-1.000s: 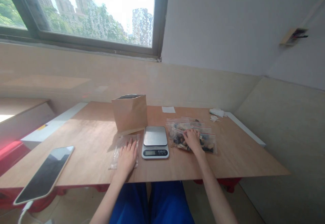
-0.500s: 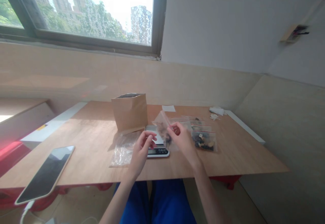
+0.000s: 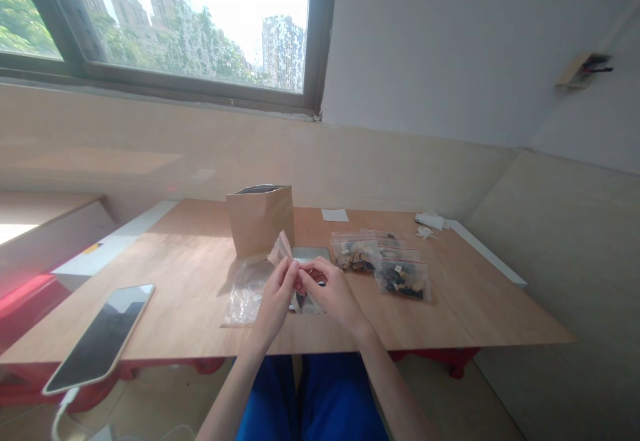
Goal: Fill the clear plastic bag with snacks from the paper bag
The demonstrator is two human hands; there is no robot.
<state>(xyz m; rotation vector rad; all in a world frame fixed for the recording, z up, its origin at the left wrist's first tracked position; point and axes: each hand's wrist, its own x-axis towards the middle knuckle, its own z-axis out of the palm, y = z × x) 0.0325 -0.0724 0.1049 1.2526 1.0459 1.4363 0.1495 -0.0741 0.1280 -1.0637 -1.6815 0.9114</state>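
Observation:
Both my left hand (image 3: 278,294) and my right hand (image 3: 330,287) pinch a clear zip bag (image 3: 281,249), their fingertips meeting at its middle. One end of the bag sticks up past my left fingers. Its lower part, with dark pieces in it, hangs below my fingers. Behind and under my hands is a kitchen scale (image 3: 313,253), mostly covered by them. A flat, clear plastic bag (image 3: 243,301) lies left of my left hand. Just behind stands an open brown paper pouch (image 3: 263,221). To the right, filled zip bags (image 3: 403,282) with dark and tan pieces lie overlapping.
A phone (image 3: 103,337) with a white charging cable (image 3: 63,407) lies at the table's front left edge. A white paper (image 3: 335,215) and a few white scraps (image 3: 430,221) lie toward the back. The wall and window (image 3: 200,34) rise behind the wooden table (image 3: 480,301).
My right hand has carried the zip bag left, and my left hand has closed on it too. The filled bags on the right are now less covered.

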